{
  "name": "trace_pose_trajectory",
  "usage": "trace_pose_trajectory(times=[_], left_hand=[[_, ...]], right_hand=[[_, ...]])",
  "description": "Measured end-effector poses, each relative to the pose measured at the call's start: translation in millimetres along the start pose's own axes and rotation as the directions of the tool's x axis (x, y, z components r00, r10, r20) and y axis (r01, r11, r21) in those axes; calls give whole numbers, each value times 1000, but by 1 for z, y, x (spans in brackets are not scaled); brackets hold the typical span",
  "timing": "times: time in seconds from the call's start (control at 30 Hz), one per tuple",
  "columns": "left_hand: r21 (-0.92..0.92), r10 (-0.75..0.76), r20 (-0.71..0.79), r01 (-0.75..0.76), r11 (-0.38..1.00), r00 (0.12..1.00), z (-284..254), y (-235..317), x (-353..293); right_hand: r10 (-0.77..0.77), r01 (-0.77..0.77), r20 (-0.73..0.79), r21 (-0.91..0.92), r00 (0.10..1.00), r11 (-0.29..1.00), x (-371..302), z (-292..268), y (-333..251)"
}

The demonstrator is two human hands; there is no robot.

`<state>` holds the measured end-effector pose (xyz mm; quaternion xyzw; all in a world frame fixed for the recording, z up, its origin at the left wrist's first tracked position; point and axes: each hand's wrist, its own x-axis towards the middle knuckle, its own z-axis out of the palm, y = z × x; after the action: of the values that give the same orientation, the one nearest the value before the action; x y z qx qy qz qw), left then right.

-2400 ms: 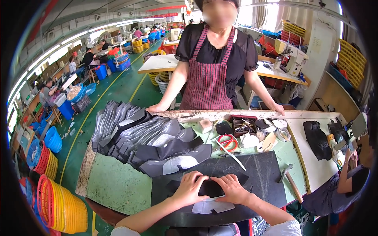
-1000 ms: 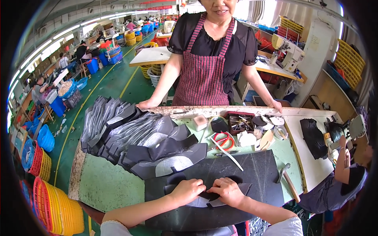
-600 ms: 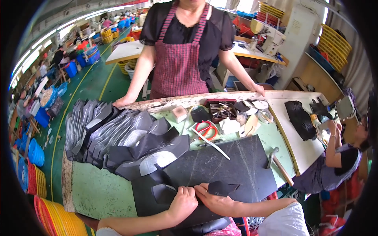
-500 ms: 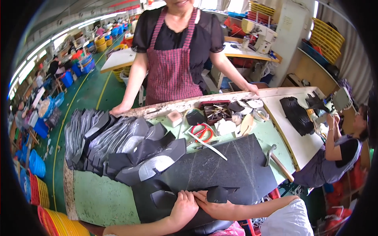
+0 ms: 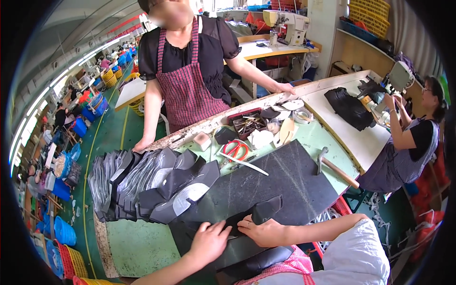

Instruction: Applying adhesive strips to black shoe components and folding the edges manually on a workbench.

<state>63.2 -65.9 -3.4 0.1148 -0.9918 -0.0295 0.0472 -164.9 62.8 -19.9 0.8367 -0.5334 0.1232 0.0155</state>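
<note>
A black cut shoe piece (image 5: 267, 209) lies at the near edge of the dark work sheet (image 5: 266, 178), one end standing up behind my right hand (image 5: 259, 231). My right hand is closed on this piece, its fingers bent over the edge. To the left, my left hand (image 5: 209, 243) rests with fingers stretched out and slightly apart on the black material. A thin pale strip of edge shows between the two hands. Further left, rows of overlapping black and grey shoe pieces (image 5: 142, 183) are laid out; the nearest has a pale grey patch.
Red-handled scissors (image 5: 235, 151), a hammer (image 5: 338, 172), a white strip (image 5: 244, 164) and a tool box (image 5: 247, 124) lie on the green table (image 5: 137, 247). A person in a checked apron (image 5: 190, 95) grips the far table rim; another sits at a machine on the right.
The view has tilted and shifted. My hands, which were touching, have moved apart; my left fingers have straightened out. The black piece's upright end now shows more above my right hand.
</note>
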Motion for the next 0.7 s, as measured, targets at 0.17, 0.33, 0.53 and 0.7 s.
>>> trace_pose_trajectory(times=[0.17,0.33,0.53,0.7], left_hand=[[-33,-51,64,53,998,997,-23,-32,-16],[-112,-197,19,198,974,980,-32,-33,-25],[-267,-284,16,277,923,959,-23,-44,-23],[-484,-482,18,430,762,876,-15,-45,-28]], right_hand=[[56,-48,-41,166,998,985,6,-1,-10],[174,-198,190,111,966,974,28,-16,-26],[157,-111,-81,408,984,906,54,24,-24],[148,-67,-99,565,984,822,66,46,-14]])
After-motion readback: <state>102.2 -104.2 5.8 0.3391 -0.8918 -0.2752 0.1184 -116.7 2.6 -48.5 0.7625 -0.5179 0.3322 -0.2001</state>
